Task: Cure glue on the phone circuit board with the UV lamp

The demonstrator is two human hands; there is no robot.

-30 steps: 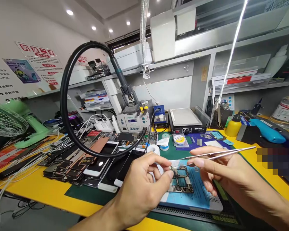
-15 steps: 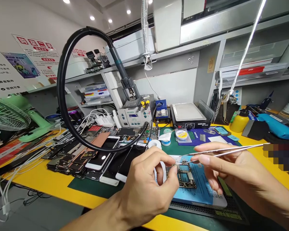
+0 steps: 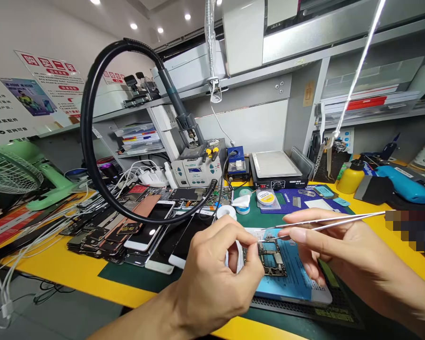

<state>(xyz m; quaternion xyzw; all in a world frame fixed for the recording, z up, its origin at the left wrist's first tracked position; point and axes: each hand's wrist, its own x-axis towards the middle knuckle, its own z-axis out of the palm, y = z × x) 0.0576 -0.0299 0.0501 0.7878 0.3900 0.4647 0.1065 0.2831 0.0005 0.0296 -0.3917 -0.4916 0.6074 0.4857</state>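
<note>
My right hand point(image 3: 335, 245) grips long metal tweezers point(image 3: 343, 220) between thumb and fingers. Their two tips point left and stand slightly apart, close to the fingertips of my left hand point(image 3: 221, 274). Thumb and index finger of that left hand are pinched together; whatever sits between them is too small or hidden to name. Below both hands a phone circuit board point(image 3: 278, 270) with blue gaps in its frame lies on a light-blue box point(image 3: 299, 288). The left hand covers part of the board and box.
A hot-air station point(image 3: 196, 172) with a looping black hose point(image 3: 87, 141) stands behind, beside a hot plate point(image 3: 276, 165). Phones point(image 3: 150, 226) and loose boards pile up at left. Solder tubs point(image 3: 265, 197), a yellow bottle point(image 3: 350, 178) and a green fan point(image 3: 14, 165) are around.
The view has shifted slightly, moving the background a little left. Both hands keep nearly the same pose, with the tweezers still at the left fingertips.
</note>
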